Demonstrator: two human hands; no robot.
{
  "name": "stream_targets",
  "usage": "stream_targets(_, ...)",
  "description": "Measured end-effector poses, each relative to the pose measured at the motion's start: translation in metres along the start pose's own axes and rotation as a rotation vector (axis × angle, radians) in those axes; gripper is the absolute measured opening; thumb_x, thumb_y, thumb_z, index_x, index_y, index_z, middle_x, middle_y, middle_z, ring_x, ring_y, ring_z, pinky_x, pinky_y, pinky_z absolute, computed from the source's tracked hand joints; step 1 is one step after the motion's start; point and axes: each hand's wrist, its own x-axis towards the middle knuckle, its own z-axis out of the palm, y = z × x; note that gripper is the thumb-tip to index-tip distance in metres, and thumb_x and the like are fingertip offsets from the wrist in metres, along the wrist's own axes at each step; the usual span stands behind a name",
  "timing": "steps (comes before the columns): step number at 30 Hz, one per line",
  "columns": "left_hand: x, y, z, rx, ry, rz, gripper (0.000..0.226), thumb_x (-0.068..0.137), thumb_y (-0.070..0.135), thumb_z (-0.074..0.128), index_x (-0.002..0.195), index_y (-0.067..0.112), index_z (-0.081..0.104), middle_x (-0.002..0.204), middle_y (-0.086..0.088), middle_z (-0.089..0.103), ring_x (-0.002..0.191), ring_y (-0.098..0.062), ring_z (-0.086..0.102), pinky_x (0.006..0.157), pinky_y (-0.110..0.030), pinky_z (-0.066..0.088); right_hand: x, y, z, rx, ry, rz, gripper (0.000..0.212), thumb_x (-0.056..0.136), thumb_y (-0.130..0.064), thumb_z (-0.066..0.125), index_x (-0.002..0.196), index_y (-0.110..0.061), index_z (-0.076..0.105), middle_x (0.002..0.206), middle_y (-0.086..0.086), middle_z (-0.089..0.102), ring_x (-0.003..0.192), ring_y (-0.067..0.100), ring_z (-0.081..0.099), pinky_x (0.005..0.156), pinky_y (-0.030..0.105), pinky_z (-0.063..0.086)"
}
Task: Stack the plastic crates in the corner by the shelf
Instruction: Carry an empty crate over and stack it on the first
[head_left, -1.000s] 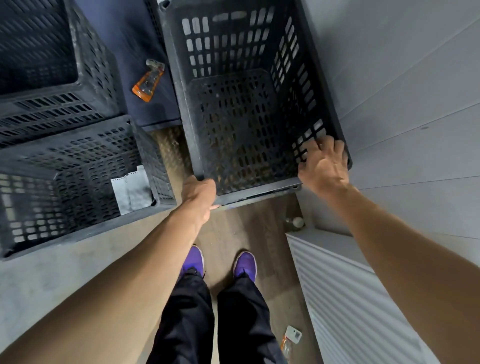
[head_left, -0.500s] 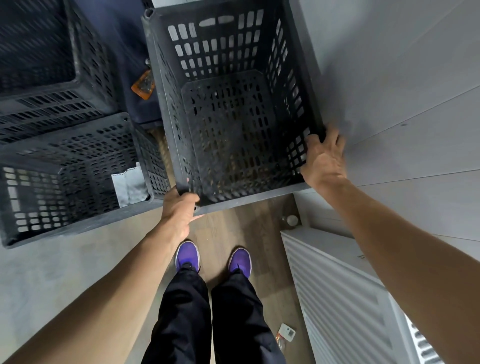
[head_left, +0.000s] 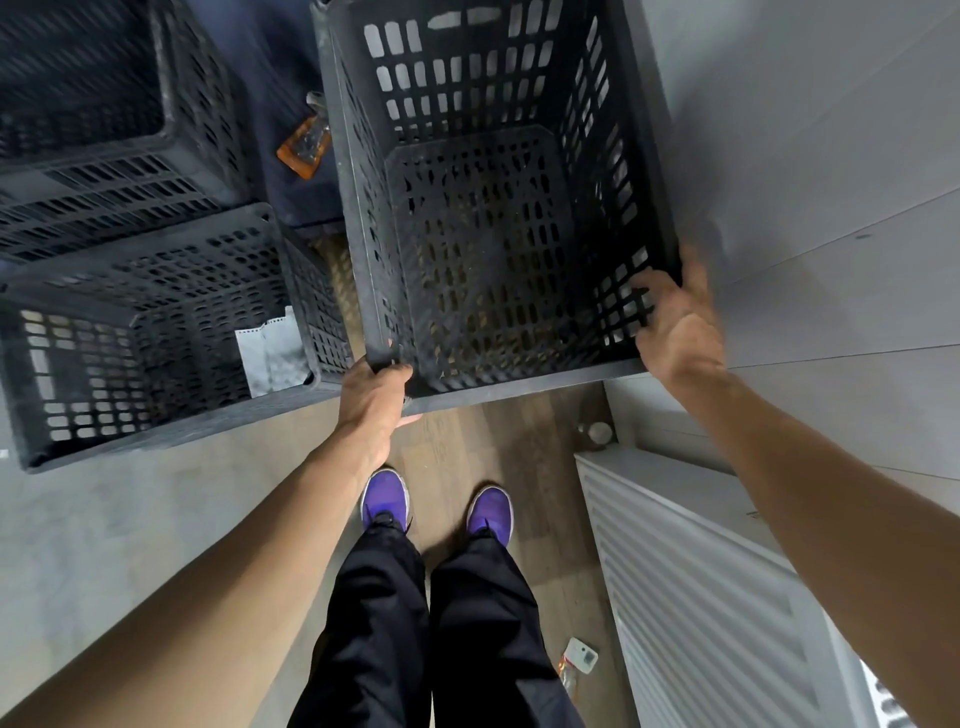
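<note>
While both hands clasp its near rim, left hand (head_left: 371, 402) at one corner and right hand (head_left: 678, 332) at the other, the held crate (head_left: 488, 208) hangs beside the wall (head_left: 810, 130). Two more crates (head_left: 156, 332) sit left of it, nearly touching; bare floor (head_left: 483, 441) lies under its near edge.

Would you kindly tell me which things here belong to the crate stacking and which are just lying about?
Part of the job:
- held crate, gripped by left hand and right hand
- crate on the left
- far-left crate

Lying about:
- orange bottle
- white paper
- radiator
- small bottle on the floor
</note>
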Motion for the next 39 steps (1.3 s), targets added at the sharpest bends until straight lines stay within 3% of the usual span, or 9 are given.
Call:
stream_targets(5, 0.002, 0.001, 0.001, 0.01, 0.0, -0.024, 0.024, 0.094, 0.004, 0.057, 0.118, 0.011, 0.059, 0.105, -0.001, 0.062, 0.08, -0.007, 0.056, 0.082, -0.045, 0.058, 0.003, 0.002, -0.002, 0.036, -0.019, 0.01, 0.052, 0.08, 0.008, 0.062, 0.122, -0.022, 0.059, 0.159, -0.002, 0.014, 0.128, 0.026, 0.047, 0.109, 0.035, 0.04)
stream_targets(11, 0.0, -0.001, -0.001, 0.014, 0.02, -0.013, 0.026, 0.092, -0.002, 0.055, 0.115, 0.01, 0.057, 0.105, -0.002, 0.061, 0.091, -0.017, 0.059, 0.08, -0.044, 0.057, -0.001, 0.007, -0.001, 0.103, 0.037, -0.066, 0.045, 0.078, 0.013, 0.06, 0.112, -0.015, 0.063, 0.159, -0.004, 0.019, 0.134, 0.019, 0.042, 0.108, 0.025, 0.039)
stream_targets(14, 0.001, -0.001, -0.001, 0.018, 0.004, -0.001, 0.026, 0.093, -0.001, 0.055, 0.117, 0.009, 0.057, 0.105, -0.001, 0.062, 0.1, -0.02, 0.059, 0.083, -0.046, 0.057, -0.001, 0.011, 0.004, 0.121, 0.056, -0.074, 0.043, 0.077, 0.014, 0.059, 0.111, -0.013, 0.063, 0.161, -0.002, 0.017, 0.141, 0.019, 0.034, 0.11, 0.028, 0.039)
stream_targets(19, 0.012, -0.008, -0.002, 0.07, 0.045, 0.006, 0.013, 0.091, 0.004, 0.06, 0.098, 0.016, 0.063, 0.098, 0.0, 0.065, 0.091, -0.019, 0.06, 0.084, -0.047, 0.057, -0.006, 0.009, 0.008, 0.014, 0.048, -0.051, 0.048, 0.077, 0.008, 0.062, 0.116, -0.019, 0.06, 0.163, 0.001, 0.008, 0.143, 0.023, 0.03, 0.111, 0.03, 0.037)
stream_targets(23, 0.019, -0.01, 0.002, 0.207, 0.128, 0.085, 0.017, 0.088, 0.008, 0.061, 0.075, 0.019, 0.062, 0.079, 0.001, 0.064, 0.077, -0.022, 0.058, 0.07, -0.03, 0.047, -0.005, 0.01, 0.014, -0.015, 0.077, -0.039, 0.049, 0.073, 0.005, 0.063, 0.113, -0.022, 0.06, 0.163, 0.002, 0.01, 0.136, 0.029, 0.038, 0.107, 0.034, 0.04)
stream_targets(25, 0.02, -0.008, 0.002, 0.229, 0.134, 0.063, 0.011, 0.086, 0.008, 0.06, 0.087, 0.017, 0.066, 0.088, -0.006, 0.067, 0.082, -0.027, 0.063, 0.069, -0.031, 0.054, -0.003, 0.011, 0.015, -0.01, 0.083, -0.061, 0.049, 0.072, 0.006, 0.063, 0.112, -0.022, 0.061, 0.162, 0.006, 0.014, 0.133, 0.032, 0.04, 0.106, 0.038, 0.041)
stream_targets(28, 0.017, -0.001, 0.002, 0.218, 0.121, -0.032, 0.026, 0.089, 0.009, 0.056, 0.114, 0.013, 0.064, 0.111, -0.01, 0.063, 0.098, -0.034, 0.064, 0.058, -0.049, 0.061, -0.005, 0.006, 0.012, -0.087, 0.069, -0.054, 0.048, 0.077, 0.001, 0.064, 0.119, -0.021, 0.058, 0.161, 0.01, 0.015, 0.13, 0.035, 0.039, 0.107, 0.039, 0.038)
stream_targets(32, 0.011, 0.005, 0.001, 0.289, 0.106, -0.053, 0.03, 0.093, 0.016, 0.056, 0.123, 0.017, 0.058, 0.119, -0.005, 0.059, 0.093, -0.032, 0.064, 0.061, -0.047, 0.062, -0.009, -0.004, 0.011, -0.255, 0.074, -0.015, 0.052, 0.082, -0.005, 0.064, 0.13, -0.018, 0.049, 0.16, 0.012, 0.012, 0.13, 0.035, 0.032, 0.11, 0.043, 0.031)
stream_targets(39, -0.013, -0.002, -0.002, 0.883, 0.213, 0.317, 0.072, 0.094, 0.048, 0.051, 0.149, 0.015, 0.018, 0.132, -0.018, 0.056, 0.112, -0.04, 0.059, 0.089, -0.045, 0.049, -0.043, -0.026, 0.018, -0.313, 0.07, 0.0, 0.029, 0.094, -0.02, 0.042, 0.117, -0.01, 0.056, 0.16, 0.023, 0.006, 0.145, 0.04, 0.013, 0.117, 0.048, 0.017)
